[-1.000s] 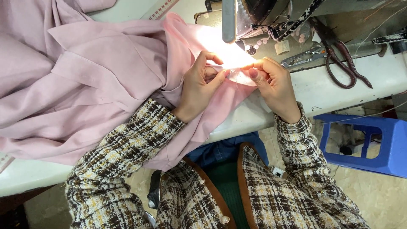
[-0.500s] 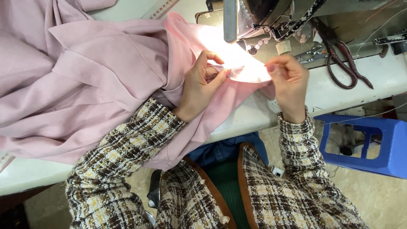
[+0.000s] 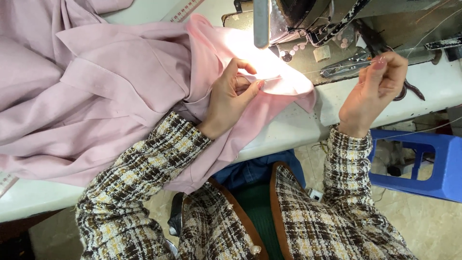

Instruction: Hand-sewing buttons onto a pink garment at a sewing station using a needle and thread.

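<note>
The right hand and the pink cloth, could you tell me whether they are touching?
Apart. The head view shows the right hand raised over the white table, with bare tabletop between it and the pink cloth.

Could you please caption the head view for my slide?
Left hand pins pink fabric while right hand draws thread taut.

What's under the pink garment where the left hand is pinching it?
The pink garment lies on the white table, its edge hanging over the front. The left hand presses the lit fold. What lies beneath the fabric is hidden.
</note>
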